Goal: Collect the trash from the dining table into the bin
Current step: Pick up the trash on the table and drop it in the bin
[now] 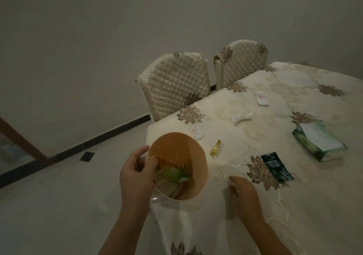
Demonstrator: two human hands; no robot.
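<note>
Inside the bin point(176, 146), left fingers point(151, 162) partly hide the trash point(173, 174).

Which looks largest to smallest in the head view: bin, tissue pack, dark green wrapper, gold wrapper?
1. bin (nearest the camera, so its lead is partly down to nearness)
2. tissue pack
3. dark green wrapper
4. gold wrapper

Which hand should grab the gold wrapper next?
Right. The left hand holds the rim of the round tan plastic bin; the right hand rests on the floral cream tablecloth, nearer the crinkled gold foil wrapper.
</note>
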